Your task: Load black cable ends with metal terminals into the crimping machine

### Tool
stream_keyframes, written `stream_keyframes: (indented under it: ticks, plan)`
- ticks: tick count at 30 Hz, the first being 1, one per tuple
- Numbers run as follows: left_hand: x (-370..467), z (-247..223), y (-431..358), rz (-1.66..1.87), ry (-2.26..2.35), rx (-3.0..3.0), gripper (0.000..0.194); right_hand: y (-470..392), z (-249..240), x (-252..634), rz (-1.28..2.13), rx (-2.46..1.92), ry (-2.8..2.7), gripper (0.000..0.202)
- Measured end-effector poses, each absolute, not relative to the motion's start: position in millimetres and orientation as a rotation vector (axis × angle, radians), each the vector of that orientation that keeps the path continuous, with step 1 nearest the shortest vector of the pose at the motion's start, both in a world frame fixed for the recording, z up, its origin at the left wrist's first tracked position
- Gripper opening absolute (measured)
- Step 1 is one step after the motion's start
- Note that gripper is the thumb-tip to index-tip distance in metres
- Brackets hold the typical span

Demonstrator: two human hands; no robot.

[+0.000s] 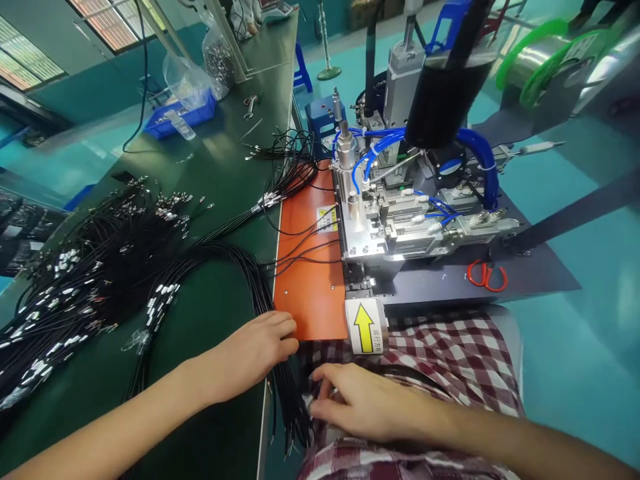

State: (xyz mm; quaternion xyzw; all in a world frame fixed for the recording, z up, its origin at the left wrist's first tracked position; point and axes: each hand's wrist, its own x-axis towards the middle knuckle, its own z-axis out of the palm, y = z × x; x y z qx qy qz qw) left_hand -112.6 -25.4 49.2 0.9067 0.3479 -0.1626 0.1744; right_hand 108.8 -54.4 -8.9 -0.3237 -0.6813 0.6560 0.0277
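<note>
My left hand (263, 345) rests on a bundle of black cables (249, 270) where it bends over the green table's edge, its fingers curled around the strands beside an orange plate (313, 303). The cable ends hang down below that hand. Over my lap, my right hand (353, 400) has its thumb and fingers bent toward each other, close to the hanging ends; what sits between the fingertips is too small to make out. Several thin black cables lie across the orange plate toward a metal machine (365, 230) with blue tubes.
A big heap of black cables (75, 287) covers the left of the green table (225, 373). Behind it stand a blue tray (180, 117) and small scissors (251, 105). Red-handled scissors (487, 275) lie on the machine base. A green spool (545, 60) is at the upper right.
</note>
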Motion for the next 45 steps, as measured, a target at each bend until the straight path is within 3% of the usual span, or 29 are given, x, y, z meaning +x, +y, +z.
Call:
stream_keyframes:
  ticks: [5,11,19,27,34,40,45]
  plan:
    - [-99,42,-8,0.032,1.098,2.568,0.017,-44,7,108,1.696,-1.085,-2.009,0.017]
    - [-47,14,2,0.518,1.180,2.452,0.017,-21,26,172,1.620,-1.345,-1.797,0.030]
    - [-39,8,2,0.390,1.267,2.470,0.021,-21,6,201,1.419,-1.562,-1.696,0.017]
    - [-26,21,-7,0.277,1.280,2.224,0.023,-1,-3,164,1.363,-1.229,-1.589,0.005]
    - [-13,18,-1,0.371,1.331,1.942,0.019,2,-7,172,1.247,-1.325,-1.575,0.015]
    - [-3,13,7,0.519,1.247,1.690,0.018,13,-11,176,1.598,-1.270,-1.240,0.024]
    - [-6,6,8,0.577,1.197,1.543,0.023,14,-14,180,1.701,-1.224,-1.098,0.026]
